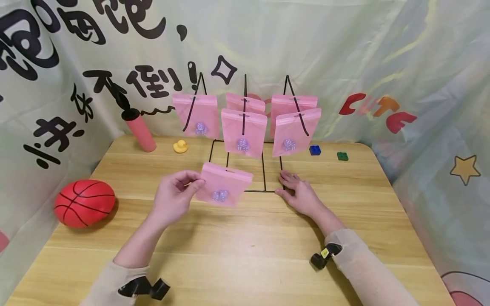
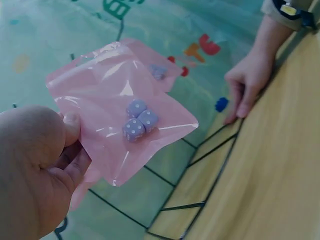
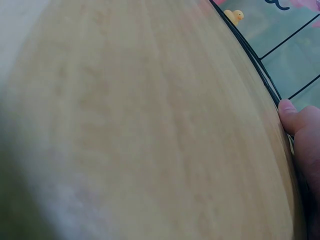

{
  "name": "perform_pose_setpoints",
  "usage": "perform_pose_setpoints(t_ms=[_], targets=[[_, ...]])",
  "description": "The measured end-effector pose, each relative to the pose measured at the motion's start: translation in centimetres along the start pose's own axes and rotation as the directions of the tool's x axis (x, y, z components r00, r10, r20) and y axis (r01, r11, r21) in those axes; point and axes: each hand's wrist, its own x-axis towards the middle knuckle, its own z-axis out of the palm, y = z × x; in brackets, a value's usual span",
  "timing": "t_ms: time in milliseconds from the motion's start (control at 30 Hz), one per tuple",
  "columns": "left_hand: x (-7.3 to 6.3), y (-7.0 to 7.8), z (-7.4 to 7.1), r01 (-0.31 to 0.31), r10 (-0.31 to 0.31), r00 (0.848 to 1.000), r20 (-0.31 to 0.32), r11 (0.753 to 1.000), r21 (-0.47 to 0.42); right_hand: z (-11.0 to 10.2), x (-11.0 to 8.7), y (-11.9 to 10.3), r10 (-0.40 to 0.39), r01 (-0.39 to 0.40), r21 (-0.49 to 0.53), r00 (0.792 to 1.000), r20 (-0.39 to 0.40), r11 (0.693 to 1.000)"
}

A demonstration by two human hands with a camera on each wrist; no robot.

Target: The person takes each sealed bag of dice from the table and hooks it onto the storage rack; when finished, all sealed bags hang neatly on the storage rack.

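My left hand [image 1: 172, 197] pinches a pink pouch [image 1: 229, 180] by its left edge, in front of a black wire rack [image 1: 264, 174]. Purple dice [image 2: 134, 129] with white dots show through the pouch's film in the left wrist view. The pouch has a slot near its top edge. With thumb and fingers, my right hand [image 1: 300, 197] holds the right front corner of the rack's base on the table. Several similar pouches hang from the rack's three slanted hooks, among them a left one [image 1: 195, 111], a middle front one [image 1: 243, 127] and a right front one [image 1: 296, 132].
A red ball [image 1: 84, 204] lies on the table's left side. Along the back stand a pink cylinder [image 1: 141, 132] with a black top, a yellow duck [image 1: 180, 146], a blue block [image 1: 315, 150] and a green block [image 1: 342, 156]. A printed cloth [image 1: 363, 51] hangs behind.
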Motion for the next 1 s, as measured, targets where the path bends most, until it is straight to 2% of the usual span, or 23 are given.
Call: perform_pose_setpoints(t_ms=[100, 200, 333, 433, 533, 733, 833, 1000], targets=[[0.3, 0.4, -1.1, -0.018, 0.018, 0.997, -0.070, 1.000, 0.001, 0.1, -0.1, 0.1, 0.003, -0.003, -0.005, 1.000, 0.007, 1.000], [0.6, 0.9, -2.1, -0.031, 0.028, 0.988, -0.150, 0.999, -0.016, 0.1, -0.2, 0.1, 0.002, -0.002, -0.011, 1.000, 0.008, 1.000], [1.2, 1.6, -3.4, -0.029, 0.010, 0.969, -0.245, 0.997, -0.075, 0.0, -0.3, 0.0, -0.002, 0.002, -0.013, 1.000, 0.005, 1.000], [1.6, 2.0, -4.2, -0.016, -0.015, 0.958, -0.287, 0.994, -0.107, 0.0, -0.3, 0.1, 0.000, 0.000, -0.011, 1.000, 0.007, 1.000], [1.9, 2.2, -4.7, -0.005, -0.033, 0.951, -0.307, 0.992, -0.122, 0.0, -0.3, 0.1, 0.001, -0.001, -0.012, 1.000, 0.011, 1.000], [2.4, 2.3, -5.0, -0.003, -0.036, 0.950, -0.310, 0.992, -0.125, 0.0, -0.3, 0.0, -0.012, 0.012, -0.020, 1.000, 0.003, 1.000], [2.7, 2.2, -5.1, -0.005, -0.044, 0.949, -0.311, 0.988, -0.154, 0.0, -0.2, -0.1, -0.014, 0.014, -0.023, 1.000, 0.001, 1.000], [3.3, 1.8, -5.3, 0.031, -0.097, 0.948, -0.303, 0.976, -0.217, 0.0, -0.1, -0.2, -0.001, 0.002, -0.022, 1.000, 0.004, 1.000]])
